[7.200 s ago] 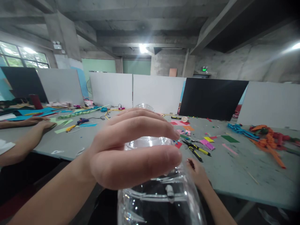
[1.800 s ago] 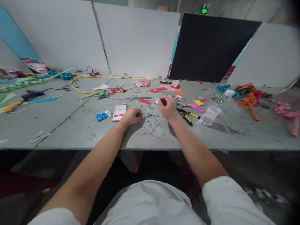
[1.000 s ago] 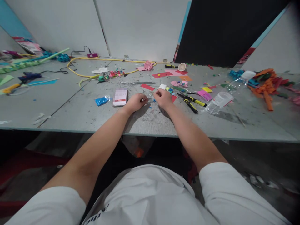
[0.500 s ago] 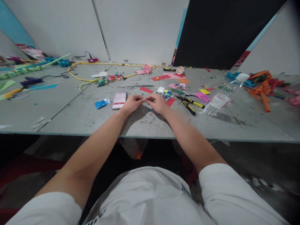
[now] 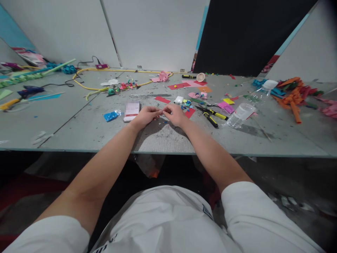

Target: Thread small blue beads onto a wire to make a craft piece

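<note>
My left hand (image 5: 145, 116) and my right hand (image 5: 174, 114) meet fingertip to fingertip just above the grey table. Both are closed in a pinch, and whatever lies between the fingers is too small to name. Left of my left hand lies a phone (image 5: 131, 111) with a lit screen, and beside it a blue packet (image 5: 111, 116) in clear wrap. Past my right hand are a red paper strip (image 5: 190, 112), a small white packet (image 5: 179, 100) and black-and-yellow pliers (image 5: 210, 117).
A clear plastic bottle (image 5: 240, 115) leans at the right, near orange crepe paper (image 5: 293, 95). Pink and yellow clay packets (image 5: 226, 106) lie behind the pliers. A yellow cable (image 5: 105, 69) loops along the back. Far left lies a dark blue glue gun (image 5: 31, 92).
The view has shifted slightly, so the table's things sit a little further left. My hands stay pinched together in nearly the same place.
</note>
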Motion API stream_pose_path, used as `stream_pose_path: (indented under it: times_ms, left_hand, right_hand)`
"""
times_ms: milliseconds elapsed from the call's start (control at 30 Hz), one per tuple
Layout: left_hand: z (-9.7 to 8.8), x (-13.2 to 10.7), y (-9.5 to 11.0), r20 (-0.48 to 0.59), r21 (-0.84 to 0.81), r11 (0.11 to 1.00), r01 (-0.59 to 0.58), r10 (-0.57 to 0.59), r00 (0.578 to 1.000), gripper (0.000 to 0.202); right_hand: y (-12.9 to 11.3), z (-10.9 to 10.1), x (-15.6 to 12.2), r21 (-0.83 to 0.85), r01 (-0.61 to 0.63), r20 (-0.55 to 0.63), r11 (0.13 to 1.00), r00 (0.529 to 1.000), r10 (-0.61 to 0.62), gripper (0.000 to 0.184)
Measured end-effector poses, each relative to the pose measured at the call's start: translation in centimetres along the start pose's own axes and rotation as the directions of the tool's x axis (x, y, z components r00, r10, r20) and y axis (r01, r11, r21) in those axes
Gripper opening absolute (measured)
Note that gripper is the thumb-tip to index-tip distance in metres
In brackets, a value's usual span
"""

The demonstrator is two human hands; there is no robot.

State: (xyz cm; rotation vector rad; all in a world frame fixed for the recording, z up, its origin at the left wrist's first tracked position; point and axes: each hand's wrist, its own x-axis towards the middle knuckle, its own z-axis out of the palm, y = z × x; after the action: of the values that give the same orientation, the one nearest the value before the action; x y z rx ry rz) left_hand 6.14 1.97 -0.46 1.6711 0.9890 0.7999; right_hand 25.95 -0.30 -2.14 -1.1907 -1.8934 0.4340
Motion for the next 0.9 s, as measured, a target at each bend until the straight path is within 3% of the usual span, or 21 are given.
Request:
stream_pose_path:
  times_ms: [167,267,433,633,900]
  left_hand:
    - [0.0,-0.1,0.3,0.015,0.013,1.0,0.0,0.0,1.0,0.027]
    - [0.1,0.1,0.2,-0.008,0.025,0.999,-0.026,0.026,1.0,0.021]
    - [-0.1,0.4,-0.3,-0.01,0.298,0.95,-0.099,0.107,0.994,0.016]
    - [-0.6,0.5,-0.7,0.023,0.5,0.847,-0.179,0.194,0.981,0.004]
    - [-1.0,0.7,-1.3,0.06,0.564,0.801,-0.2,0.202,0.977,0.009]
  right_hand:
    - [-0.1,-0.1,-0.2,0.015,0.036,0.03,0.999,0.999,-0.037,0.011]
    - [0.0,-0.1,-0.1,0.04,0.03,-0.056,0.999,0.998,-0.028,0.012]
    - [0.8,-0.3,0.2,0.079,-0.126,-0.209,0.989,0.968,0.141,0.02]
    - [0.4,-0.5,0.1,0.02,-0.165,-0.107,0.986,0.98,0.166,0.024]
    - [-0.4,-0.4,-0.2,0.034,-0.229,-0.025,0.973,0.973,0.23,0.015]
